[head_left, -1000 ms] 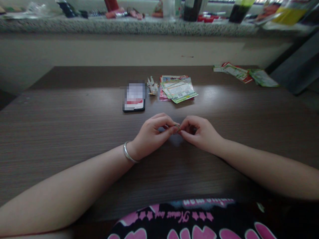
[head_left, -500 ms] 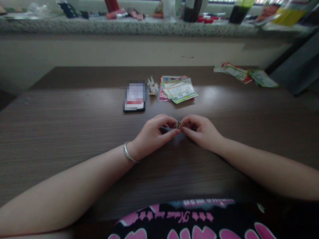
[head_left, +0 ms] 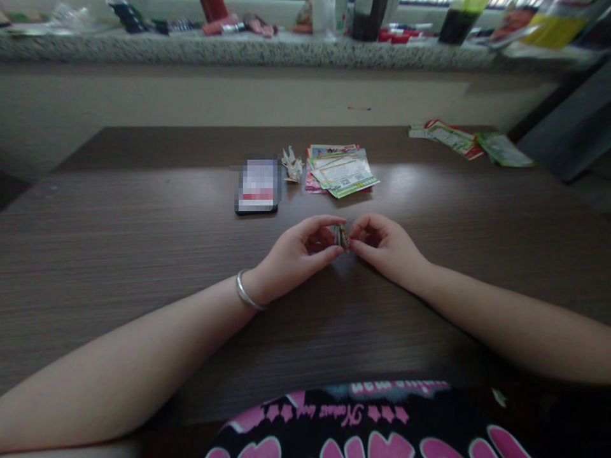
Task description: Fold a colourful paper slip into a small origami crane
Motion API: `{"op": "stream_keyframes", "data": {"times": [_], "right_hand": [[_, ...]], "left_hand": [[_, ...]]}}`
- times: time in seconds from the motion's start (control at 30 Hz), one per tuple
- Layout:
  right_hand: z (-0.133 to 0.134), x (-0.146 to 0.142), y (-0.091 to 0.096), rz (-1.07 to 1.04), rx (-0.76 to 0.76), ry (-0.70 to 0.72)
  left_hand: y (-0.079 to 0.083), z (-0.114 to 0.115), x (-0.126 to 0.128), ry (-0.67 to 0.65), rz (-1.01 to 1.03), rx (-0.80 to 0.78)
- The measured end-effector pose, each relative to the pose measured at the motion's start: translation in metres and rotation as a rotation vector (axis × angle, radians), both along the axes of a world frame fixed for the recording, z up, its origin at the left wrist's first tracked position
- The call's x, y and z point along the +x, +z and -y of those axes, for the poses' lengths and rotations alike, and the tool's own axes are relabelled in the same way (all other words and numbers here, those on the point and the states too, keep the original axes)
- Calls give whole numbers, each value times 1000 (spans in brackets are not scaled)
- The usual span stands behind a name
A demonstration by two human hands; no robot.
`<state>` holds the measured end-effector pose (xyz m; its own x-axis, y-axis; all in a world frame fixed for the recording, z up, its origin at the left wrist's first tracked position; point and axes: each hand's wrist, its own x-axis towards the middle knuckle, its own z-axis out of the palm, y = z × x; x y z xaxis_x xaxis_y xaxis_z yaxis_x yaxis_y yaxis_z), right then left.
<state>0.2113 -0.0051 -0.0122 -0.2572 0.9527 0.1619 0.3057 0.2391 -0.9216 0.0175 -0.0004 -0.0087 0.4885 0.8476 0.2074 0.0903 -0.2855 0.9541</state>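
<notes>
Between my two hands is a small piece of folded printed paper (head_left: 341,236), with green, white and reddish parts showing. My left hand (head_left: 305,248), a silver bangle at its wrist, grips it with the thumb below and a fingertip above. Against the paper's right side, my right hand (head_left: 377,242) has its thumb and finger pinched together at the edge. Its other fingers are curled. Both hands are just above the brown table (head_left: 167,254). The finer folds of the paper are too small to make out.
Beyond my hands lie a phone (head_left: 258,187) with a blurred screen, a folded paper figure (head_left: 293,165) and a stack of printed leaflets (head_left: 341,170). More leaflets (head_left: 458,140) lie at the back right. Bottles and small items line the stone windowsill (head_left: 286,54).
The folded paper has turned more upright and shows more between my fingers. My left finger has lifted to its top, and my right fingers have shifted slightly right.
</notes>
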Motion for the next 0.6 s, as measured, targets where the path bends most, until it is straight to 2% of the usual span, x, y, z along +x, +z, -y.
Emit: {"op": "stream_keyframes", "data": {"times": [0.2, 0.43, 0.6], "right_hand": [[6, -1, 9, 28, 63, 82], [1, 2, 2, -7, 28, 41], [0, 1, 1, -82, -10, 87]], "left_hand": [[-2, -2, 1, 32, 17, -15], [-5, -3, 0, -36, 68, -99], [1, -2, -1, 42, -63, 74]]}}
